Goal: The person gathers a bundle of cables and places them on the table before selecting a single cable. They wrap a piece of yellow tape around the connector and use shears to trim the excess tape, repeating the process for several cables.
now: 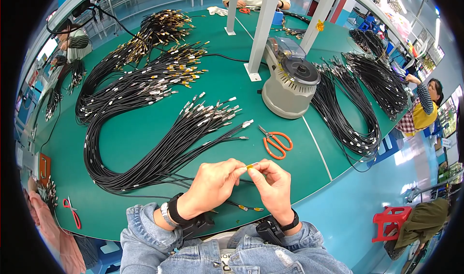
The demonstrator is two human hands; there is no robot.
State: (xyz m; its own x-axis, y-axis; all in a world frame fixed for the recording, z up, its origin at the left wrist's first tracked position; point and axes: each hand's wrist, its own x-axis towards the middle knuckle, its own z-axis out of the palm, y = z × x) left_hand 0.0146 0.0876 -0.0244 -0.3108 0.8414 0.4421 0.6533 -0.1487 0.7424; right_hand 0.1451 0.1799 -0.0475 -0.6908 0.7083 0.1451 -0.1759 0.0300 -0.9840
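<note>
My left hand point(212, 184) and my right hand point(274, 183) meet near the table's front edge, thumbs and forefingers pinched. Between the fingertips is a cable end point(250, 166) with a bit of yellow on it; the fingers cover most of it. Just beyond the left hand lies a large bent bundle of black cables point(113, 165) with white-tagged ends. A few cable ends with yellow and white bits point(244, 207) lie below the hands. Orange-handled scissors point(276, 143) rest on the green table beyond my right hand, touching neither hand.
A grey tape dispenser point(290, 88) stands beyond the scissors, near white posts point(263, 35). More black cable bundles point(137, 78) lie far left, and others point(345, 114) on the right. Red scissors point(72, 212) lie at the left edge. Other people sit around; a red stool point(390, 223) stands right.
</note>
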